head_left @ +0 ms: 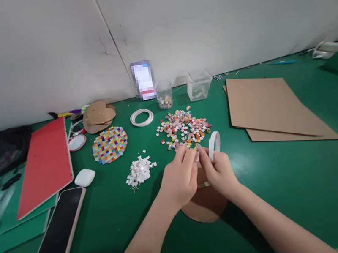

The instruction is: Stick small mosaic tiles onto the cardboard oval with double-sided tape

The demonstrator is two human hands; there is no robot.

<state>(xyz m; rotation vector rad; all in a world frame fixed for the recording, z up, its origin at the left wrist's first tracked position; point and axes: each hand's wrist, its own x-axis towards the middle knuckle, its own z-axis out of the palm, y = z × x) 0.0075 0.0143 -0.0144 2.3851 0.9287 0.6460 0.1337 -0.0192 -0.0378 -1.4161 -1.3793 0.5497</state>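
Here, right hand [220, 172] grasping white roll [212, 145]; cardboard disc [206, 209] beneath; left hand [178, 180] grasp unclear.

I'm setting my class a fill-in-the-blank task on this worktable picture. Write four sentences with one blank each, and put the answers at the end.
1. The right hand holds a ring-shaped roll coloured ____.
2. The two overlapping cardboard sheets lie on the person's ____ side.
3. The red board is on the person's ____ side.
4. The tabletop is coloured ____.

Missing words: white; right; left; green.
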